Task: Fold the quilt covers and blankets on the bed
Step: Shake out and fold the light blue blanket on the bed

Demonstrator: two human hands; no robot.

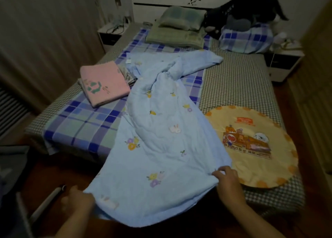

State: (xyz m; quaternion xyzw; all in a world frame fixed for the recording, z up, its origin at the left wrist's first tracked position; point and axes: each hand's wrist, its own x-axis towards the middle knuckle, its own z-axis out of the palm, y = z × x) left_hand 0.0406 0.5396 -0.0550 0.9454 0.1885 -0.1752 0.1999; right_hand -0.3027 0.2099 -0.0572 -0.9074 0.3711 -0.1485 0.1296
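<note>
A light blue quilt [161, 130] with small flower and rabbit prints lies twisted along the bed, its near end hanging over the foot edge. My left hand [77, 201] grips the quilt's near left corner. My right hand [227, 177] pinches its near right corner. A folded pink blanket [103, 82] sits on the left side of the bed. Folded green bedding [176, 37] with a green pillow [181, 17] on top lies near the headboard.
A round yellow cushion [255, 144] with a cartoon print lies at the bed's near right. A blue plaid pillow [247, 39] and a dark plush toy [239, 11] sit at the far right. Nightstands [110, 34] flank the bed. A grey tube [48, 201] stands at lower left.
</note>
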